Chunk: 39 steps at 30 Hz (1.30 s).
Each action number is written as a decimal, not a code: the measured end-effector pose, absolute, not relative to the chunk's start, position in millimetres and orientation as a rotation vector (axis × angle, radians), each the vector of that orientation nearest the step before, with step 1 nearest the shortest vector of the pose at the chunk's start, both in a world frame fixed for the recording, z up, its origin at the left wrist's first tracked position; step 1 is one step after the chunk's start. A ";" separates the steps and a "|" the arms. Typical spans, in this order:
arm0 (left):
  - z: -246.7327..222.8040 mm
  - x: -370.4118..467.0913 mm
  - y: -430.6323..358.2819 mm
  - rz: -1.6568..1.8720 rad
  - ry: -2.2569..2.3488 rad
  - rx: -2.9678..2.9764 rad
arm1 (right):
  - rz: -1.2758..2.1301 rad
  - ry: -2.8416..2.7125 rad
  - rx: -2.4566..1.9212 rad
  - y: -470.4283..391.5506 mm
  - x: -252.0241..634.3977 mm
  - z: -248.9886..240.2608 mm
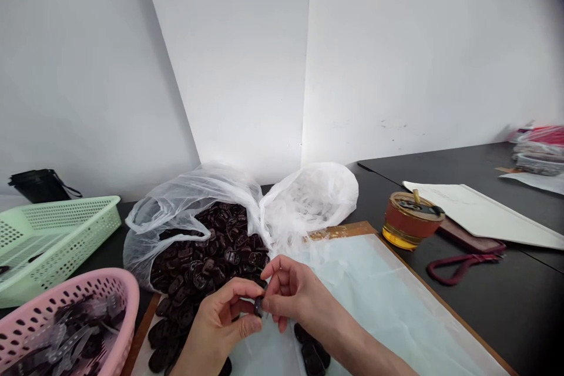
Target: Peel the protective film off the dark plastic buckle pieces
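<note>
My left hand pinches a small, dark, glossy plastic piece between thumb and fingers. On the other side of it, my right hand closes thumb and forefinger at the same piece. Fingers cover much of it, and its exact kind cannot be made out. Just behind my hands, a heap of dark brown oval plastic pieces spills from a clear plastic bag. Several more dark pieces lie on the pale sheet below my right wrist.
At left stand a pink basket of clear and dark strips and a green basket. A white bag with translucent bits sits behind the board. Rightward are an amber glass jar, a wrist strap and a white notebook.
</note>
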<state>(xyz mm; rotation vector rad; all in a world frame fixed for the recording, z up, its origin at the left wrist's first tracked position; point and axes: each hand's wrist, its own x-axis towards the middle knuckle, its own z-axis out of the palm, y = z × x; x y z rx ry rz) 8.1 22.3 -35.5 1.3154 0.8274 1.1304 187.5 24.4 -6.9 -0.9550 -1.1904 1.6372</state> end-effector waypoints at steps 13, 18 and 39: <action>-27.9 4.5 19.9 1.083 0.973 1.356 | 1.404 -1.277 -0.972 19.1 182.3 -7.2; -25.3 7.4 20.3 1.053 0.953 1.209 | 1.318 -1.368 -1.019 18.0 183.3 -7.4; -25.1 3.5 20.5 1.291 1.015 1.144 | 0.367 -1.936 -1.073 16.4 187.2 -10.3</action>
